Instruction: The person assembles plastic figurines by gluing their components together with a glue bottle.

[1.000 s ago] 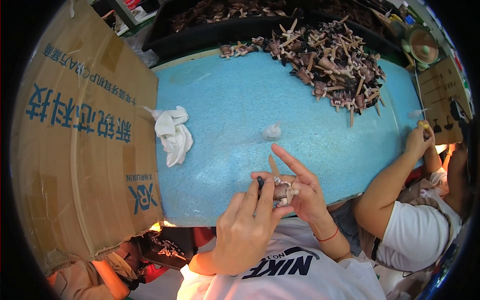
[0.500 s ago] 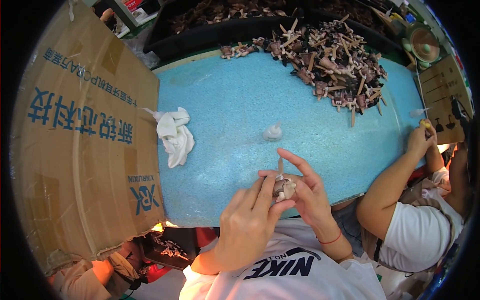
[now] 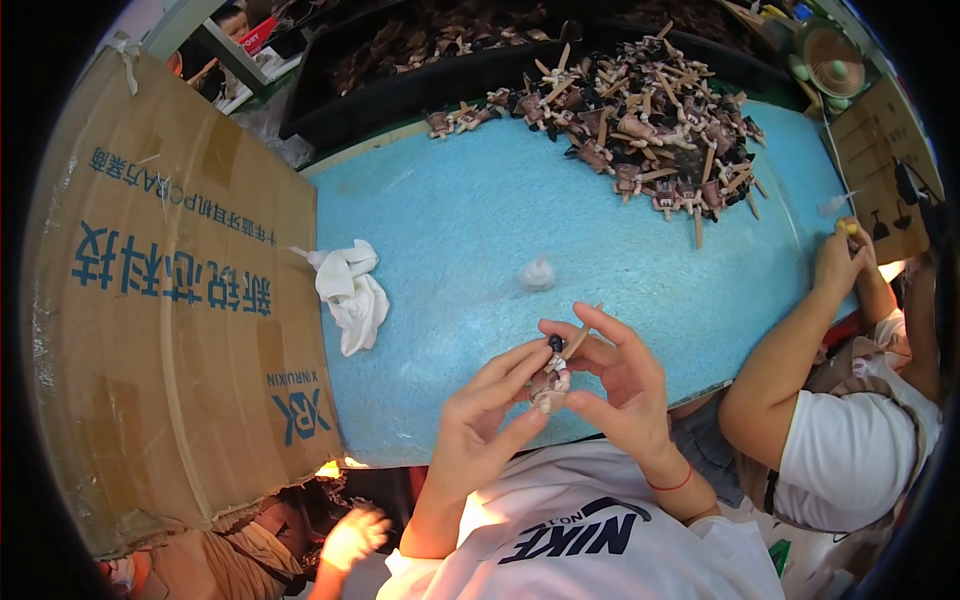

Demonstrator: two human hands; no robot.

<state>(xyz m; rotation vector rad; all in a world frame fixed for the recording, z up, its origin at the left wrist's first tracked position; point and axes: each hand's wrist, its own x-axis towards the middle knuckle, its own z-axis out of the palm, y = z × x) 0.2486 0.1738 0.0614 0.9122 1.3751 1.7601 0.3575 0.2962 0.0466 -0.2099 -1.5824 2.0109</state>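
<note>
A small painted figurine [image 3: 549,384] with a black-haired head, a pale base and a long tan blade is held upright between my hands, above the near edge of the blue table. Fingers and thumb of my left hand [image 3: 488,408] close on its left side. My right hand [image 3: 628,392] steadies it from the other side, the thumb near its base and the fingers by the blade, with the index finger raised. Just beyond my hands stands a small translucent squeeze bottle [image 3: 537,275]. My fingers partly cover the figurine's body.
Many similar figurines [image 3: 660,130] lie heaped at the far right, before black bins [image 3: 400,90]. A crumpled white cloth [image 3: 352,295] lies left, beside a tall cardboard box [image 3: 180,320]. Another person's hands [image 3: 838,262] hold something yellow at right; another person's hand [image 3: 355,535] shows lower left.
The figurine has been turned in my hands, so its black head now shows and the blade leans right. Another person's hand has come in at the lower left. The view has shifted slightly.
</note>
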